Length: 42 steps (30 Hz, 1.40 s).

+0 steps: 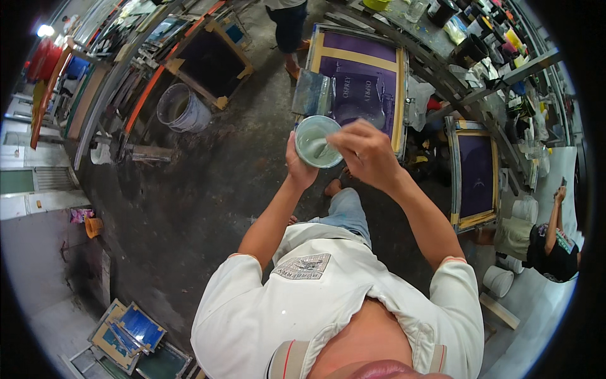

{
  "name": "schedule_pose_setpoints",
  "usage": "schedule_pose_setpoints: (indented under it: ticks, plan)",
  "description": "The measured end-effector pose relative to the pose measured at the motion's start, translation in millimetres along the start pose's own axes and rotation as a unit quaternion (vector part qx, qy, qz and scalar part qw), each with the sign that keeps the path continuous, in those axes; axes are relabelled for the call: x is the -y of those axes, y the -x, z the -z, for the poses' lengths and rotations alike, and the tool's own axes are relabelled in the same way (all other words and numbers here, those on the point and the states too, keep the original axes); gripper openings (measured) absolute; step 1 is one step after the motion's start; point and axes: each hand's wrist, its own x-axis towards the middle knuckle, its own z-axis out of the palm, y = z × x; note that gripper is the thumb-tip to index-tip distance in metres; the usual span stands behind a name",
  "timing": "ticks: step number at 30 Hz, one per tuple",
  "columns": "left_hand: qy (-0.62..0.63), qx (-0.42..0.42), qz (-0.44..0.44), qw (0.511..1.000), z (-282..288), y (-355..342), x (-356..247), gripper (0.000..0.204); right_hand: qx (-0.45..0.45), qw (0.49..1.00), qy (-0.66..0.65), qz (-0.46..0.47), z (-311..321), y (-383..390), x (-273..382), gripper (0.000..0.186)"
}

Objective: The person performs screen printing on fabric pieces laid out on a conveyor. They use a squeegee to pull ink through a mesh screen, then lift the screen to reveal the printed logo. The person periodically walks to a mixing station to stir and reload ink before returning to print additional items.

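Plainly, the left grip was clamped around the left side of a white tub, which was held up before the person and, seen from the head, hid the near left corner of a purple screen frame. Had that hold slackened or the rim tipped, the pale paste inside might well have spilled across the frame's near edge or onto the floor. On the tub's right, the right grip was pinched together on a stirrer, its end down in the paste; a hard push against the wall could have twisted the tub, and a quick lift could have flicked drips onto the purple mesh. As for room, the floor spread broadly on the left, out to a white bucket. A grey panel jutted past the screen frame's left edge, beyond the tub, so a forward swing there risked a knock. Rightward, the gap between that frame's right edge and a second purple screen looked tighter.
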Motion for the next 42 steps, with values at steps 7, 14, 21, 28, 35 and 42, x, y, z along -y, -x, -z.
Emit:
schedule_pose_setpoints:
  ticks: [7,14,21,28,35,42]
  plan:
    - [-0.050,0.030,-0.036,0.998,-22.9,-118.0,3.3,0.061,0.051,0.998,0.031,-0.011,46.3,-35.2,-109.1,0.019]
    - [0.018,0.056,0.014,0.998,-34.0,-202.0,25.2,0.061,0.041,0.990,0.138,0.011,77.8,-80.7,-195.3,0.020]
    - [-0.120,0.057,-0.061,0.989,-70.4,-223.7,41.3,0.051,-0.007,0.995,0.089,0.039,77.0,-96.0,-232.6,0.019]
    - [-0.184,-0.022,-0.028,0.982,-47.5,-281.1,15.9,0.052,-0.068,0.996,0.011,-0.056,74.4,-92.5,-265.1,0.016]
    - [-0.388,-0.040,-0.062,0.919,-16.3,-341.4,-2.4,0.053,-0.164,0.958,-0.002,-0.235,65.2,-59.1,-306.3,0.018]
    - [-0.520,-0.069,-0.108,0.844,-8.7,-362.7,0.4,0.056,-0.219,0.934,0.011,-0.282,59.6,-33.0,-326.0,0.016]
